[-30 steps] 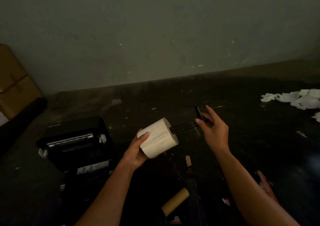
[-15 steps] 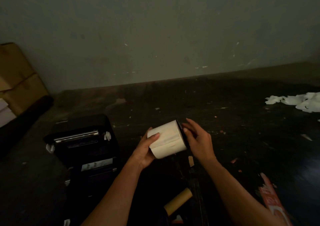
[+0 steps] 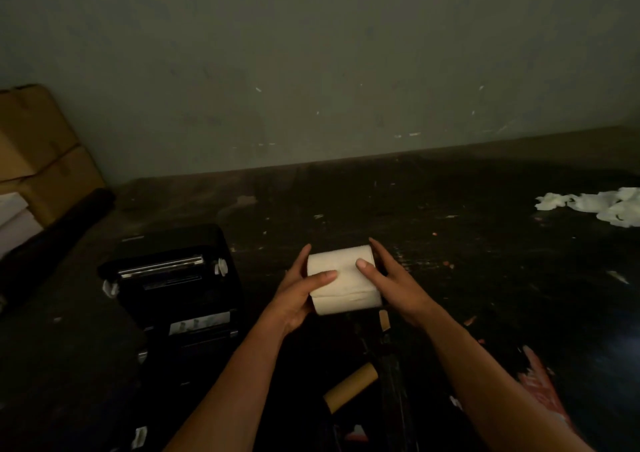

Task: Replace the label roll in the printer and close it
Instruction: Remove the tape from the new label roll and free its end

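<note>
I hold a white label roll (image 3: 343, 287) in front of me, above the dark table, its axis running left to right. My left hand (image 3: 298, 295) grips its left end with the thumb across the front. My right hand (image 3: 391, 283) grips its right end, thumb on the front face. The black label printer (image 3: 176, 281) stands open to the left of the roll, its metal bar and white side tabs showing. The roll's right end face is hidden behind my right hand.
An empty brown cardboard core (image 3: 349, 387) lies on the table near me. Crumpled white paper (image 3: 602, 205) sits at the far right. Cardboard boxes (image 3: 38, 160) and a dark tube (image 3: 52, 233) stand at the left. A red packet (image 3: 540, 392) lies at the lower right.
My right hand came back from the right with a black part and closed on the roll's right end. The roll turned level between both hands.
</note>
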A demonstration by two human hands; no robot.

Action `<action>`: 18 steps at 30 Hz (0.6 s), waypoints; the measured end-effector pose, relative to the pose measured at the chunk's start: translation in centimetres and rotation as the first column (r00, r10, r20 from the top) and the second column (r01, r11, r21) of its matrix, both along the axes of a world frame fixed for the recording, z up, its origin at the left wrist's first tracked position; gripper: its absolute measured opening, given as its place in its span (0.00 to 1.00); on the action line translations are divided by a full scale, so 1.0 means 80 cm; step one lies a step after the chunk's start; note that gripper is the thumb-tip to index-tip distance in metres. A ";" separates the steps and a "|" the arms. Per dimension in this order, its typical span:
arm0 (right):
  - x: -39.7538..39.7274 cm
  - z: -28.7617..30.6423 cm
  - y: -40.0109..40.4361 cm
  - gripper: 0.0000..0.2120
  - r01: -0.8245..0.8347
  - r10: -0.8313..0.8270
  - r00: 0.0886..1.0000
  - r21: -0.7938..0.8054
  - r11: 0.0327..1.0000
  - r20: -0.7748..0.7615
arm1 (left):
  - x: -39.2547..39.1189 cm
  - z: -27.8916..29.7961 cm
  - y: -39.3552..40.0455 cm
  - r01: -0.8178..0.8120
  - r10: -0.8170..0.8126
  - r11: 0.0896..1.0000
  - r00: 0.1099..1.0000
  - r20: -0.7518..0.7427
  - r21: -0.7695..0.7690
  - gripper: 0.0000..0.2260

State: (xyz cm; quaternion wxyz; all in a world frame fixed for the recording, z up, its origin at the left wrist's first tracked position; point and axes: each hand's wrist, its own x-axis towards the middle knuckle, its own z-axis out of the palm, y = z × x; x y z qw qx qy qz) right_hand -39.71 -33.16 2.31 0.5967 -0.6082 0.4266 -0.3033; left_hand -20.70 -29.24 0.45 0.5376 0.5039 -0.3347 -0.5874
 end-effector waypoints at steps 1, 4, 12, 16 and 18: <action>-0.002 0.000 0.002 0.50 -0.006 0.007 1.000 -0.010 1.000 0.012 | -0.002 0.001 0.001 0.006 -0.006 1.000 1.000 0.021 -0.013 0.59; -0.006 -0.002 0.007 0.47 -0.012 0.013 0.998 -0.022 1.000 0.062 | -0.009 0.005 0.006 0.007 -0.004 0.999 0.997 0.080 -0.040 0.60; -0.022 -0.012 0.017 0.50 -0.021 0.021 0.999 0.008 1.000 0.044 | -0.022 -0.002 0.019 0.009 -0.001 0.998 0.991 0.132 -0.066 0.60; -0.024 -0.024 0.022 0.45 0.025 -0.029 0.997 0.058 0.998 0.075 | -0.026 -0.006 0.025 -0.006 0.010 1.000 0.993 0.115 -0.031 0.60; -0.024 -0.028 0.025 0.48 0.055 -0.073 0.987 0.130 0.990 0.140 | -0.024 -0.007 0.027 -0.019 0.019 1.000 0.998 0.062 -0.005 0.57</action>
